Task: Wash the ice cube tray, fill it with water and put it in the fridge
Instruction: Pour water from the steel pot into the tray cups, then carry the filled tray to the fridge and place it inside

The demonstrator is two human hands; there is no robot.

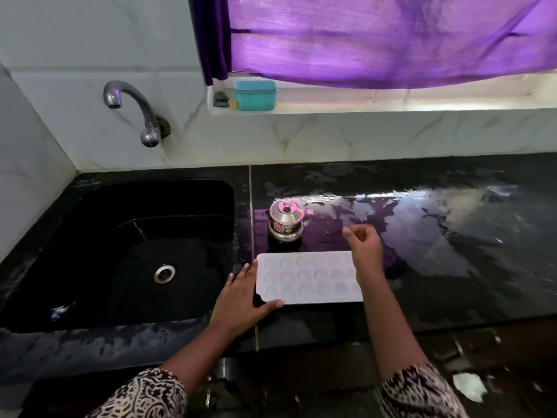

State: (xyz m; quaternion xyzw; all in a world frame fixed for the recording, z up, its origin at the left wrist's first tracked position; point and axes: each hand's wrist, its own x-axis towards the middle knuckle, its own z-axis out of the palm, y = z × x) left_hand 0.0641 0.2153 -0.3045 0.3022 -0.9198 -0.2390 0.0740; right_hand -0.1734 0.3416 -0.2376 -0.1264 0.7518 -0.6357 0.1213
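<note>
A white ice cube tray lies flat on the wet black counter, just right of the sink. My left hand rests at its left end, fingers straight along the short edge and the thumb touching the front corner. Above the tray's right end my right hand hovers with loosely curled fingers and holds nothing. The black sink is to the left, with a metal drain in its bottom. A chrome tap sticks out of the wall above the sink, and no water runs from it.
A small steel lidded pot stands on the counter just behind the tray. On the window ledge sit a teal box and a scrub pad, under a purple curtain. The counter to the right is wet.
</note>
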